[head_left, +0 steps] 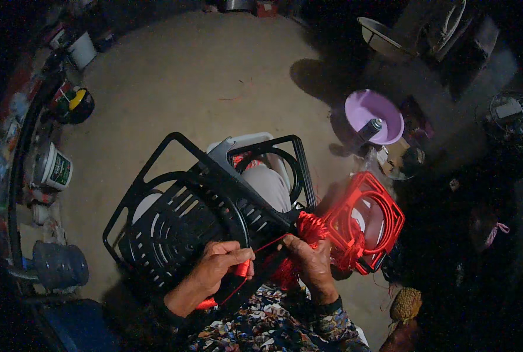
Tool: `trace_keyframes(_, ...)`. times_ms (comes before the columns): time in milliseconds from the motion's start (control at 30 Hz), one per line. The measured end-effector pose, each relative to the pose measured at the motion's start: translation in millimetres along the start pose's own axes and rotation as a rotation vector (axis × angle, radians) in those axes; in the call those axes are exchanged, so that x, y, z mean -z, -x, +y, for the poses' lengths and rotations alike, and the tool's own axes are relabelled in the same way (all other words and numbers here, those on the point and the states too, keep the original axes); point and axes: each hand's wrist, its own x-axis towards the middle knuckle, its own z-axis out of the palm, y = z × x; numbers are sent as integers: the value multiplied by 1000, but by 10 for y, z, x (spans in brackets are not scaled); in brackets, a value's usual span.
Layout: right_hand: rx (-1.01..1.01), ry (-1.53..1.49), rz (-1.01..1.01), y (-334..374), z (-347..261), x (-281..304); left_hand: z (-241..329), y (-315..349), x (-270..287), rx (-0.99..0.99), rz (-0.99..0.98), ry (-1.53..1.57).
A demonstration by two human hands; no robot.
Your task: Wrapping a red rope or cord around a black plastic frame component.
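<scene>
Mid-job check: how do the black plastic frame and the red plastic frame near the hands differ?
The black frame appears larger than the red frame. The black frame is beside the left hand; the red frame is to the right of the right hand. The black frame shows rows of slots; I can't make any out on the red frame. Both have curved bars around openings.

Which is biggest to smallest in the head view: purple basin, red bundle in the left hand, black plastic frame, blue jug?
1. Black plastic frame
2. Purple basin and blue jug: too alike to rank
3. Red bundle, partly hidden by the left hand
</scene>
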Motion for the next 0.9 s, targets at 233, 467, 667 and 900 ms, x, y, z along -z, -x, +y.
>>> trace_keyframes(233,-8,15,-24,21,-26,-3,-16,54,7,-16,-9,34)
trace_keyframes(467,-29,63,-26,7,2,51,-91,91,6,-16,-11,-92)
trace_keyframes(667,9,51,-82,-61,63,145,-52,158,38,42,13,-45)
trace_keyframes(900,-46,-53,-57,-33,58,106,-35,168,111,32,-25,-174)
